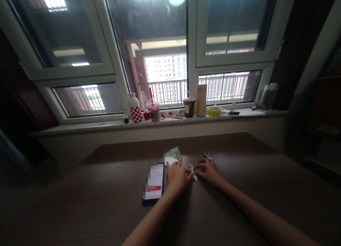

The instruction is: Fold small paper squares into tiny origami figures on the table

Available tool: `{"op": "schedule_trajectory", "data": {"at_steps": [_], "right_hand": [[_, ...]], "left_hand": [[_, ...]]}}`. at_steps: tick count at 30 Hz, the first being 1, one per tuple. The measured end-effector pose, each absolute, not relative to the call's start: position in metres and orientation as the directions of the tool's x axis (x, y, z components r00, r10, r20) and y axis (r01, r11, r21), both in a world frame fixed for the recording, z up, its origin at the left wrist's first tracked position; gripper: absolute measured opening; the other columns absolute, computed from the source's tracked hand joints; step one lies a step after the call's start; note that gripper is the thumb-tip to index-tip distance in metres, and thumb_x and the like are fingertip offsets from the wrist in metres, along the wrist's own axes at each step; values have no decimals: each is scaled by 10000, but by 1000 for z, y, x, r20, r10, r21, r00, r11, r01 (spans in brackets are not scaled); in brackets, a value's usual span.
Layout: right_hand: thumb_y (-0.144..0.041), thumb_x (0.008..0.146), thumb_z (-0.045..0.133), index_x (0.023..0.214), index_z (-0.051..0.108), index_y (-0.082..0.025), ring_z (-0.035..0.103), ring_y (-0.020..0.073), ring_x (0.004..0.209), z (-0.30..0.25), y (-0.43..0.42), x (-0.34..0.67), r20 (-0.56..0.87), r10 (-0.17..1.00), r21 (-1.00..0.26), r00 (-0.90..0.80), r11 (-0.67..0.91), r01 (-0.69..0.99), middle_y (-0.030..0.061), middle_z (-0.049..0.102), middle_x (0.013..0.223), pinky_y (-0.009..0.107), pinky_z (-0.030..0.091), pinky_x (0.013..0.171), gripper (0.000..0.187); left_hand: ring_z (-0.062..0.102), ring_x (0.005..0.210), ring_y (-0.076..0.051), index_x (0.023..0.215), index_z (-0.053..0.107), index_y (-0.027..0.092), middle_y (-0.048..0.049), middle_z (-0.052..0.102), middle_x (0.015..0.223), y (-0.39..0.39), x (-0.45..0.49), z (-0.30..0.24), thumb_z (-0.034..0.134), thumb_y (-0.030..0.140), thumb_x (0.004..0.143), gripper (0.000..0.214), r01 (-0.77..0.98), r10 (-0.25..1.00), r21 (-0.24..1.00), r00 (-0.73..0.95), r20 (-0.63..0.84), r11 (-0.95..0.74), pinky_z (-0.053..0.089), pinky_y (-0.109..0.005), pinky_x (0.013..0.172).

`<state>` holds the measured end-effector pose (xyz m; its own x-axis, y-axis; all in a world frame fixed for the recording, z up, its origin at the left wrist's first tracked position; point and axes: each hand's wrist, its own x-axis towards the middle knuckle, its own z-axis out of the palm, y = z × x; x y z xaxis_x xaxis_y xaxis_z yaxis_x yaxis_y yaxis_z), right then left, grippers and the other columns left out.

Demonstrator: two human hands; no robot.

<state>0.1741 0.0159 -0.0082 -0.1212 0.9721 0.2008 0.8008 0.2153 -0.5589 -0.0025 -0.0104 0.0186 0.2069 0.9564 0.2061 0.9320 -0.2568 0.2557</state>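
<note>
Both my hands rest on the dark wooden table (239,189), close together near its middle. My left hand (177,176) and my right hand (209,171) pinch a small folded piece of patterned paper (192,171) between their fingertips. A green and white paper packet (172,155) lies just beyond my left hand. Another small folded paper piece (206,154) sits just beyond my right hand. A phone (153,182) with a lit screen lies flat to the left of my left hand.
A stone windowsill (106,124) runs behind the table, under large windows. It holds a red-checked bottle (135,107), a pink lidded cup (153,110), a dark drink cup (189,107), a tall beige flask (201,100), a yellow tape roll (214,111), scissors (233,113) and a grey jug (268,95).
</note>
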Motion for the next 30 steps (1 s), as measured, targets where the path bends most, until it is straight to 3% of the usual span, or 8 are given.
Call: {"op": "schedule_trajectory", "data": {"at_steps": [8,14,30], "right_hand": [[-533,745,690,907,761,-358,454,283,1192,-5,12,174,216,964,-539,-154,249,805,35,604,1175,443,317,1044,249],[-487,666,763,968,742,-377,441,284,1224,-4,13,180,198,954,-521,-224,297,800,20,579,1216,450,290,1068,322],[-491,638,768,1055,695,-377,415,297,1279,4,9,188,132,940,-499,-316,338,798,22,538,1295,482,250,1111,438]], "left_hand": [[383,1353,-326,994,745,413,16,375,1541,-8,-1,19,560,511,872,242,941,968,269,152,201,-203,99,-689,1120],[383,1351,-325,971,748,423,10,405,1524,-7,-1,16,578,528,859,230,943,964,270,134,230,-195,70,-698,1113],[374,1353,-340,978,747,422,9,407,1520,-10,0,19,589,513,852,222,946,973,276,118,199,-171,45,-717,1106]]}}
